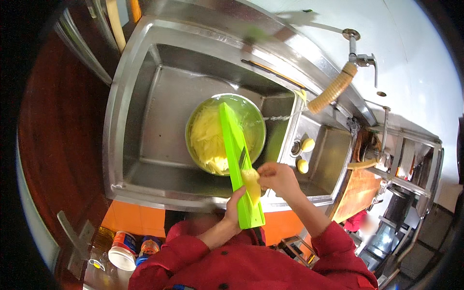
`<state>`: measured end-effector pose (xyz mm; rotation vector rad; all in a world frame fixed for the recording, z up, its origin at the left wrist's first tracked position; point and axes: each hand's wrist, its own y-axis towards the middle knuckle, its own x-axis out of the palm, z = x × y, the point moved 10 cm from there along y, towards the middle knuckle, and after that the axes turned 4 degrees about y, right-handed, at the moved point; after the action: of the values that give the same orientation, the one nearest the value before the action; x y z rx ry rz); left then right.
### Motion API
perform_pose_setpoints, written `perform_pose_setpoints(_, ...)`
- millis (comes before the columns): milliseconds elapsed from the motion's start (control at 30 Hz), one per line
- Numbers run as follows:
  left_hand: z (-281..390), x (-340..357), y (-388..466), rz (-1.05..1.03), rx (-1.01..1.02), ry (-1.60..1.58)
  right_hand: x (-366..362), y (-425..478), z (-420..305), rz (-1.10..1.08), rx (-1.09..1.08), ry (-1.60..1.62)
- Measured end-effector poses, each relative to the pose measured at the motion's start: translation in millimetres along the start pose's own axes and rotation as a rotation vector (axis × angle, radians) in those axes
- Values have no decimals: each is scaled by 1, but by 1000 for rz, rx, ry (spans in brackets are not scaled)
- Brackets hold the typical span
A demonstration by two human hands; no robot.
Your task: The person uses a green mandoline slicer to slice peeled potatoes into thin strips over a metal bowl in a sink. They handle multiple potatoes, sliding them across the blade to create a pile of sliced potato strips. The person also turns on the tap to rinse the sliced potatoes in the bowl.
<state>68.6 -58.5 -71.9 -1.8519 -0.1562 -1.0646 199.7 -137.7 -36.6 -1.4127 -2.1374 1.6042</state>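
My left hand [235, 208] grips the near end of a green plastic mandoline slicer [232, 145], whose far end rests over a round metal bowl [262, 145]. My right hand [277, 178] holds a peeled, pale yellow potato [251, 185] against the slicer's face, just on my side of the blade [242, 156]. Shredded potato [208, 136] fills much of the bowl, under water. A thin stream of water [279, 117] runs into the bowl from a ribbed hose [333, 88] on the wall tap [364, 59].
The bowl stands in a large steel sink basin [170, 108]. In the smaller basin [331, 156] to the right, two peeled potatoes [308, 145] lie near the drain. A long thin tool [275, 74] lies along the back rim. Plastic tubs [121, 253] stand at lower left.
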Motion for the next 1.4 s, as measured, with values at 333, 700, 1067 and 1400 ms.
perform_pose_setpoints(333, 6, -4, -4, 49, -34, -115, -1, 168, -32, 101, 57, 252)
perform_pose_setpoints(700, -1, 14, 3, -17, 31, -112, -8, -23, 1, 90, -71, -10)
perform_pose_setpoints(1067, 13, 7, -6, 9, 8, -141, -5, 164, -45, 140, -34, 235)
perform_pose_setpoints(1400, 8, 18, -4, 21, 30, -232, -3, 1, -20, 182, -161, -170)
